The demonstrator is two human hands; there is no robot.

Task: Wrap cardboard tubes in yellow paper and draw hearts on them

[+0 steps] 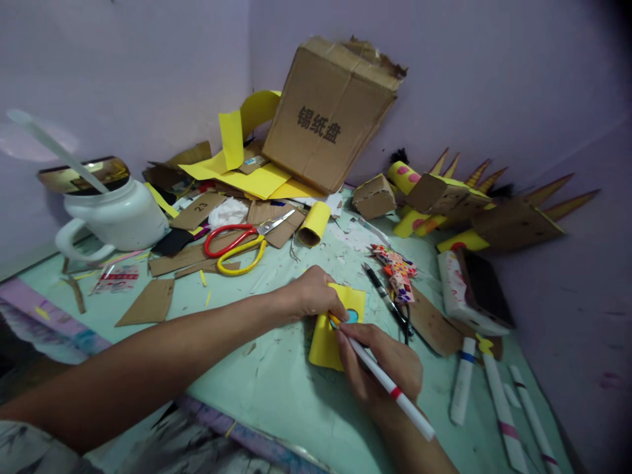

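A yellow paper piece [323, 345] lies on the table near the centre, with a blue and an orange patch on it. My left hand [313, 293] presses on its upper left part, fingers together. From the right, my right hand [382, 362] grips a white marker [388, 384] with a red band, its tip at the coloured patches beside my left fingertips. The fingers partly cover the drawing.
Red and yellow scissors [247, 245], a yellow-covered tube [314, 224] and cardboard scraps lie behind. A cardboard box [333, 115] leans at the back, a white mug [116, 214] stands left. Markers [501, 408], a pen [385, 293] and spiked cardboard figures [439, 194] are right.
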